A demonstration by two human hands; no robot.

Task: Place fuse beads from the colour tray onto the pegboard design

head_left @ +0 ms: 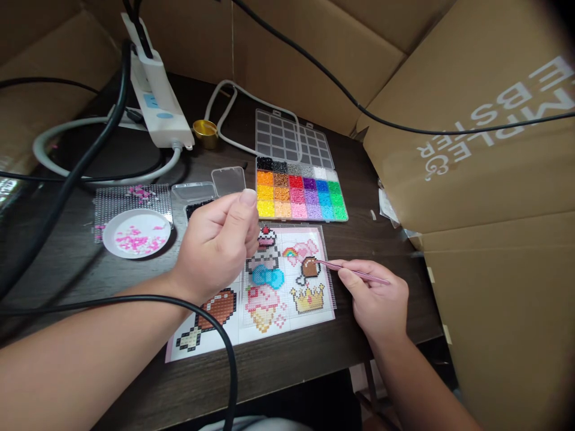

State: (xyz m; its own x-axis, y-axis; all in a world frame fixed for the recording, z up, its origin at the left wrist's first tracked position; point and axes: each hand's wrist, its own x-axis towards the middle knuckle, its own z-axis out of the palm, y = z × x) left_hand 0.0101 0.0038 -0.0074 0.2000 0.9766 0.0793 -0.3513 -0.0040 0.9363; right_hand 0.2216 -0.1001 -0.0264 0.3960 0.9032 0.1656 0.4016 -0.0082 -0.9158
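Observation:
My right hand (381, 299) pinches pink tweezers (366, 276), their tip at the brown drumstick-shaped bead figure on the right of a printed pattern sheet (220, 342). A clear pegboard (331, 287) lies over part of that sheet. Blue bow-shaped beadwork (268, 276) sits in its middle. My left hand (220, 245) is a closed fist raised above the sheet's left part; whatever it may hold is hidden. Behind it, partly covered, is a small box of black beads (197, 208). Beyond the sheet stands an open case of coloured beads (309, 191).
A white dish (106, 242) of pink and white beads rests on another pegboard (103, 200) at left. Farther back are a gold cup (205, 134) and a power strip (164, 114). A black cable (224, 347) crosses before my left forearm. Cardboard walls (494, 179) enclose the table.

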